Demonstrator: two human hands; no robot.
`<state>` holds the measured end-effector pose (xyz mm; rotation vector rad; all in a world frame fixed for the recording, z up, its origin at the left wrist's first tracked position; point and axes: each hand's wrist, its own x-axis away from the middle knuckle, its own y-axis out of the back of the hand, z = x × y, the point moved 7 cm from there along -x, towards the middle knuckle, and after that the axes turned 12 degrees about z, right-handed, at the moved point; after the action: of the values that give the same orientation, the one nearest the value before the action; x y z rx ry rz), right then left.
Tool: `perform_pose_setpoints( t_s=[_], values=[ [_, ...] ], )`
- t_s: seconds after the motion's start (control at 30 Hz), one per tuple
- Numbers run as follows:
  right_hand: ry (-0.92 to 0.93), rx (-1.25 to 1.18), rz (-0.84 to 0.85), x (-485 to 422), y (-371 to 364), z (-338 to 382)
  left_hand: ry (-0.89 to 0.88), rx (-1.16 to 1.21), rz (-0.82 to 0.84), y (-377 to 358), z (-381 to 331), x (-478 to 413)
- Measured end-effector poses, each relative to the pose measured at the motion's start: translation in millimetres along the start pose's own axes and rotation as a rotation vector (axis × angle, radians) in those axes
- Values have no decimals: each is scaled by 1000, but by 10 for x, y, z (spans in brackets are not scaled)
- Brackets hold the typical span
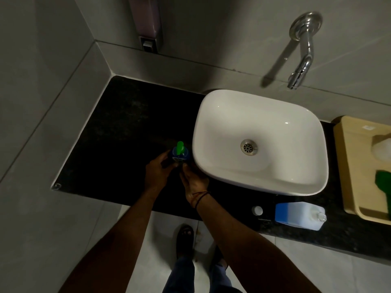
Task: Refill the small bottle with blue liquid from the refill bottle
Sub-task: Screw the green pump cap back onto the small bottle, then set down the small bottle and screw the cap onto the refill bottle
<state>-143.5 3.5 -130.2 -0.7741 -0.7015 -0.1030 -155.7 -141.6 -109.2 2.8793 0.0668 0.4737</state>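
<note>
Small bottle [179, 153] upright on counter [127, 123] beside basin [211, 102]; left hand [158, 168] curled round it; right hand [193, 179] at its front, grip unclear.

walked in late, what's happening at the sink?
A person stands at a dark counter with both hands on the small bottle, just left of the sink. The left hand grips its side; the right hand touches its front, grip too dark to judge. Its green pump is on. The refill bottle sits untouched right of the hands, uncapped and partly blue, its cap beside it. No pouring now.
</note>
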Motion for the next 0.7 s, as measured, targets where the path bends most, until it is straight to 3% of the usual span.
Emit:
perform_pose_setpoints(
  t_s=[0.23, 0.47, 0.7],
  values=[
    [-24, 297, 27, 350, 360, 138, 72, -3, -71, -187, 79, 485],
    [97, 873, -14, 843, 1012, 454, 93, -27, 85, -948, 102, 1010],
    [115, 894, -175, 1543, 2042, 802, 83, -98, 263, -1876, 19, 1307]
  ],
)
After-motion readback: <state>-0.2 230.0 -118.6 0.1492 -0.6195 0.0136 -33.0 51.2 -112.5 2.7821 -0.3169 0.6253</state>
